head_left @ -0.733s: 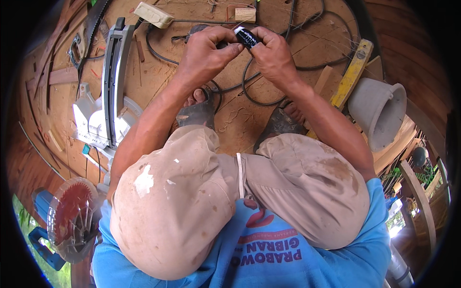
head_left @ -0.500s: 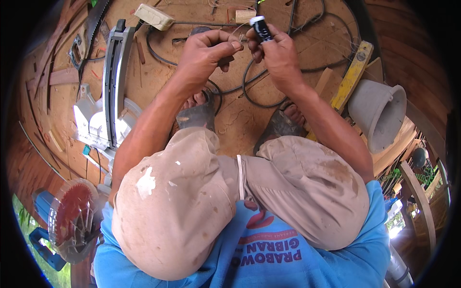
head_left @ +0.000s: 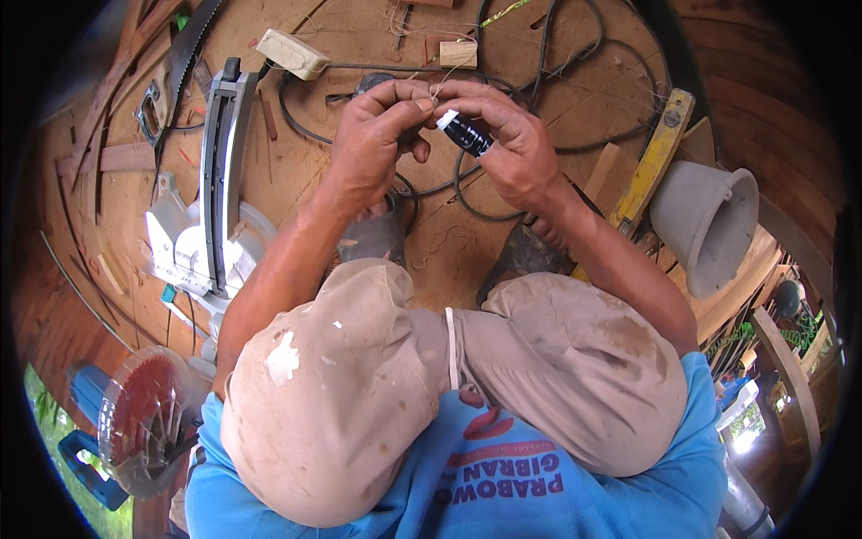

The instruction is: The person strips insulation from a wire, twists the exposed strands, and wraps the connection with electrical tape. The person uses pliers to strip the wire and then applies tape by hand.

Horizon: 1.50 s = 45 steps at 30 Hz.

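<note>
My right hand point(head_left: 521, 148) is wrapped round a small black cylinder with a white end point(head_left: 465, 135), which tilts up and left toward my other hand. Its forefinger reaches over to the fingertips of my left hand point(head_left: 370, 142). There, a thin pale string point(head_left: 437, 88) shows between the two hands. My left thumb and forefinger pinch together on it, though the exact grip is partly hidden. Both hands are held out above my sandalled feet, beyond my knees.
On the left stand a mitre saw point(head_left: 220, 189) and its red circular blade point(head_left: 144, 409) under a clear guard. A handsaw point(head_left: 157, 103), a power strip point(head_left: 293, 54), a wood block point(head_left: 458, 55) and black cable lie ahead. A yellow spirit level point(head_left: 660, 148) and grey bucket point(head_left: 700, 216) are at right.
My right hand has moved closer to the left, its forefinger now meeting the left fingertips. The black cylinder has swung from nearly upright to leaning left. The view has shifted slightly.
</note>
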Tool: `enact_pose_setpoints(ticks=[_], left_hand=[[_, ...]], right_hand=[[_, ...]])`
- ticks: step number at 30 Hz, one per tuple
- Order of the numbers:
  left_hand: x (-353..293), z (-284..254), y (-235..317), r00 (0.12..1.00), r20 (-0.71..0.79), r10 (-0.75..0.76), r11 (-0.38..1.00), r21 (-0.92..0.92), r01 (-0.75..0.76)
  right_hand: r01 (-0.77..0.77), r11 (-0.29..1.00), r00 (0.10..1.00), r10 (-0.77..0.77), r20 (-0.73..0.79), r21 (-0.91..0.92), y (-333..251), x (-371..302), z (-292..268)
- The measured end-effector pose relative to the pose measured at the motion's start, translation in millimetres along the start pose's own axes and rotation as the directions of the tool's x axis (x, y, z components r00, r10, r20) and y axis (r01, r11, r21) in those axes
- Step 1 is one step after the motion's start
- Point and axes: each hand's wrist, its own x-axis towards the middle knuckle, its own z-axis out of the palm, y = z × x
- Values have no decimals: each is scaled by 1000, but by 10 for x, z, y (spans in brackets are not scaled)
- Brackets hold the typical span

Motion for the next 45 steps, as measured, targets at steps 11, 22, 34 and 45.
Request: enact_pose_setpoints(ticks=[11, 22, 34, 45], left_hand=[[-19, -21, -3, 1000, 18, -11, 995, 95, 9], [-3, -50, -14, 994, 0, 106, 959, 265, -102], [-44, -8, -32, 997, -47, 69, 946, 320, -50], [-57, 15, -47, 991, -34, 128, 927, 359, -107]], right_hand=[[18, 989, 1000, -21, -16, -150, -83, -69, -12], [-105, 993, 994, 104, -28, -48, -168, -81, 9], [-363, 899, 925, 380, -23, 246, -148, -113, 9], [-96, 991, 995, 98, 13, -91, -137, -119, 48]])
